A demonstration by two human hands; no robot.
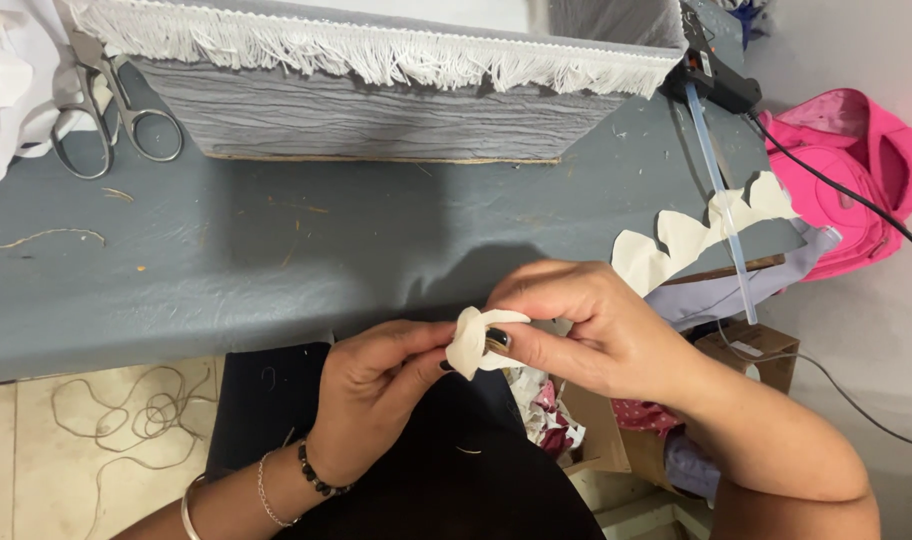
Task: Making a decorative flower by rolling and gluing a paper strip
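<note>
Both-hand pinch (391, 375) (576, 335) half-hiding cream petal (468, 342)

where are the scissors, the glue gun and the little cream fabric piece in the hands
scissors (111, 110), head view, on the pivot where the blades meet the handles
glue gun (714, 75), head view, on its black body
cream fabric piece (469, 343), head view, on the folded middle between both hands

A work table (226, 250) covered in grey cloth fills most of the view, its surface dotted with thread scraps and crossed by soft shadows. Below its near edge lies a pale tiled floor (36, 430) strewn with loose string (136, 415). At the right, a plain whitish wall (876, 330) stands behind a pink bag (856, 170).
</note>
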